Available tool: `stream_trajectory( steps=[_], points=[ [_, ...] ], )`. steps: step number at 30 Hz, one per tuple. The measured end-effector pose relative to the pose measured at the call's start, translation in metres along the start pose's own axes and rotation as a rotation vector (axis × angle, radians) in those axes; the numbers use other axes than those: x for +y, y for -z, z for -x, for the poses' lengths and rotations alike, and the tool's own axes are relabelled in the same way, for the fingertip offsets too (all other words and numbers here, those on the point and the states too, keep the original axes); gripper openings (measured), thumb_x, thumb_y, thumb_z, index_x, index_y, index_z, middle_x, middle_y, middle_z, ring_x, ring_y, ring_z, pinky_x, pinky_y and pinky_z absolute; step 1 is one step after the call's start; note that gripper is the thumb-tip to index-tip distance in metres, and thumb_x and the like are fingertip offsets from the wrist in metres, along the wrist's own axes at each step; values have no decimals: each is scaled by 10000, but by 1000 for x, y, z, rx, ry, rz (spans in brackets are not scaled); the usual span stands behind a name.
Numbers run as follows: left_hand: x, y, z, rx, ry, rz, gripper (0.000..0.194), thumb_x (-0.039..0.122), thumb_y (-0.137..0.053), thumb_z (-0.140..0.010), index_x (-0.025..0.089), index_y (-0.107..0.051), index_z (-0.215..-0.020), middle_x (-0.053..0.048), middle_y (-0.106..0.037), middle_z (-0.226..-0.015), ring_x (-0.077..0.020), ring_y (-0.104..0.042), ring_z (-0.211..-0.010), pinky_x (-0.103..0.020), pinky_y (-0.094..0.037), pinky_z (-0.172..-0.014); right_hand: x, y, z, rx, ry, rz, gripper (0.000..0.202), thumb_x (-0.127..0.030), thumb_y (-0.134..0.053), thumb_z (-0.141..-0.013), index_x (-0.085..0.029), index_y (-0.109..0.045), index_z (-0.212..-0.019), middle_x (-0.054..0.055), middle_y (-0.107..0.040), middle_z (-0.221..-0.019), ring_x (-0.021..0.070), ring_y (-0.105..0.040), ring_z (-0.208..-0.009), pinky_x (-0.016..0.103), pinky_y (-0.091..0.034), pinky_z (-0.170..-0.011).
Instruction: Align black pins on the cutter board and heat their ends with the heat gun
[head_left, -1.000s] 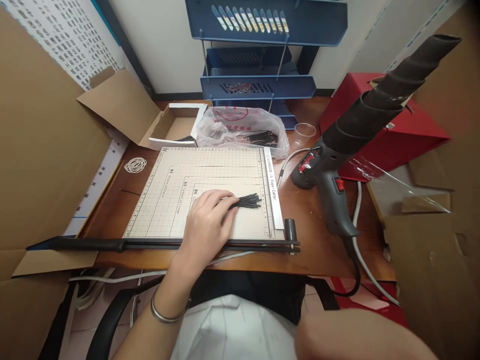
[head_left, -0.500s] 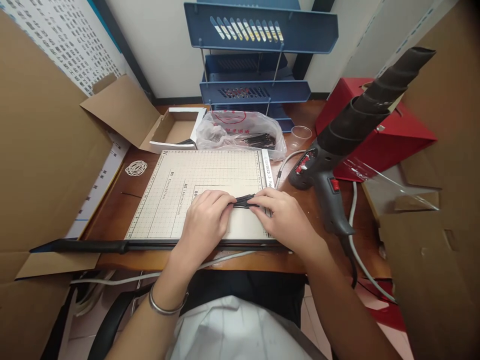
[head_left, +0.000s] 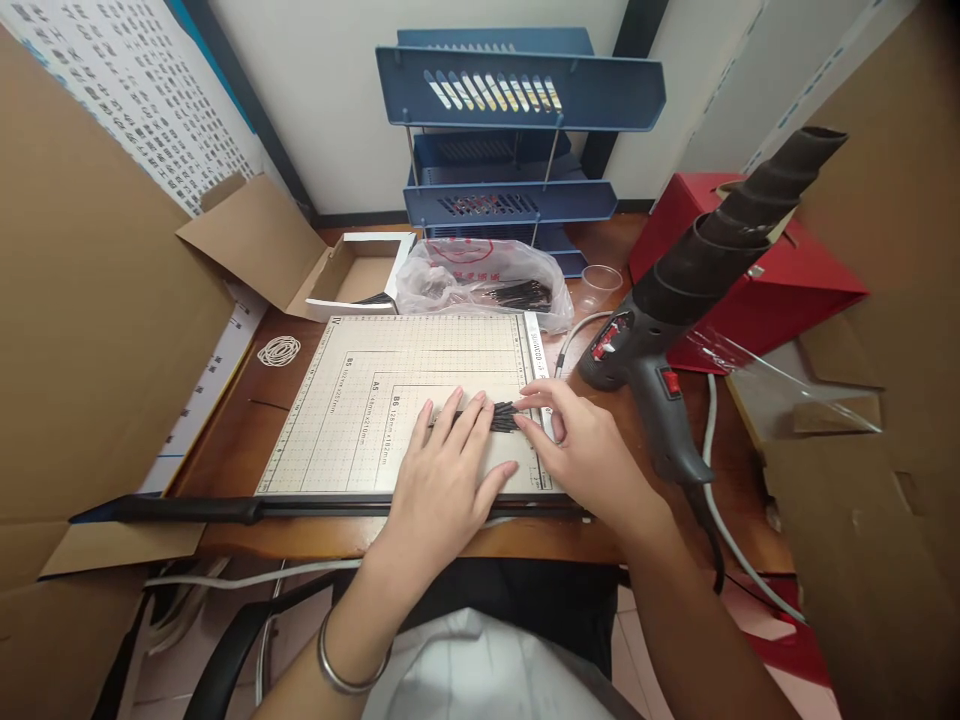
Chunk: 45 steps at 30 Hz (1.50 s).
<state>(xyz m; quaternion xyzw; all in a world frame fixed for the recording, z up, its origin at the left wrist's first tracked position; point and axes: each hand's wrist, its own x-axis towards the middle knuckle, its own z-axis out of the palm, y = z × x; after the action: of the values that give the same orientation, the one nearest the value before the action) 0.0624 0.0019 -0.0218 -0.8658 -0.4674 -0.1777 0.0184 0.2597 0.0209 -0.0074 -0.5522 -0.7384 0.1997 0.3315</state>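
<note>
Standing to the right of the paper cutter [head_left: 360,400], a heat gun [head_left: 679,290] rests on the wooden surface [head_left: 217,445] before a red box [head_left: 795,300]. Behind the cutter are an open cardboard box [head_left: 367,268], a plastic bag [head_left: 446,285] holding thin black pieces and a clear plastic cup [head_left: 600,285], with a blue letter tray [head_left: 510,205] farther back. Pale loops [head_left: 279,351] lie to the left. The cutter's handled arm [head_left: 191,510] runs along its near edge, crossed by both of the person's arms. On the board lies a bundle of black strips [head_left: 504,417]: the left hand [head_left: 444,465] spreads flat, its fingers slightly apart over the bundle's left part, partly hiding it. The right hand [head_left: 581,440] has thumb and forefinger tips at the right end; whether they pinch it, I cannot tell.
</note>
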Motion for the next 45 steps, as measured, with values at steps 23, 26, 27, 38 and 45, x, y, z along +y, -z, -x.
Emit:
stream_trajectory(
  steps=[23, 26, 27, 38, 45],
  points=[
    [-13, 4, -12, 86, 64, 211, 293, 126, -526, -999, 187, -657, -1254, -75, -729, -1273, -250, -661, -1164, -540, -415, -1161, 2, -12, -9, -74, 63, 131, 133, -213, -644, -950, -208, -739, -1043, 57, -724, -1094, 236, -667, -1014, 415, -478, -952],
    [-33, 19, -1, 118, 113, 211, 320, 228, -514, -1033, 199, -627, -1331, -90, -698, -1349, -259, -643, -1235, -498, -440, -1152, 0, -10, -9, -50, 48, 87, 96, -208, -645, -947, -203, -730, -994, 48, -728, -1042, 226, -668, -984, 400, -486, -933],
    [-47, 28, 4, 140, 154, 192, 328, 257, -499, -1039, 203, -629, -1335, -93, -692, -1361, -262, -632, -1260, -468, -461, -1133, 0, -8, -8, -43, 40, 71, 88, -209, -646, -948, -207, -725, -987, 43, -728, -1032, 222, -669, -979, 395, -484, -928],
    [-246, 76, 48, -437, 653, -87, 387, 312, -534, -860, 159, -692, -1179, -118, -690, -1292, -309, -629, -1197, -407, -472, -1035, -9, 4, 3, 78, 81, -68, 73, -250, -628, -971, -246, -701, -976, -11, -738, -998, 158, -675, -933, 322, -469, -840],
    [-247, 66, 55, -396, 725, -134, 198, 330, -518, -816, 197, -663, -792, -121, -712, -993, -309, -667, -948, -394, -520, -840, -10, 1, 4, 75, 63, -89, 83, -263, -627, -971, -246, -708, -974, 0, -742, -1005, 161, -680, -935, 306, -493, -836]
  ],
)
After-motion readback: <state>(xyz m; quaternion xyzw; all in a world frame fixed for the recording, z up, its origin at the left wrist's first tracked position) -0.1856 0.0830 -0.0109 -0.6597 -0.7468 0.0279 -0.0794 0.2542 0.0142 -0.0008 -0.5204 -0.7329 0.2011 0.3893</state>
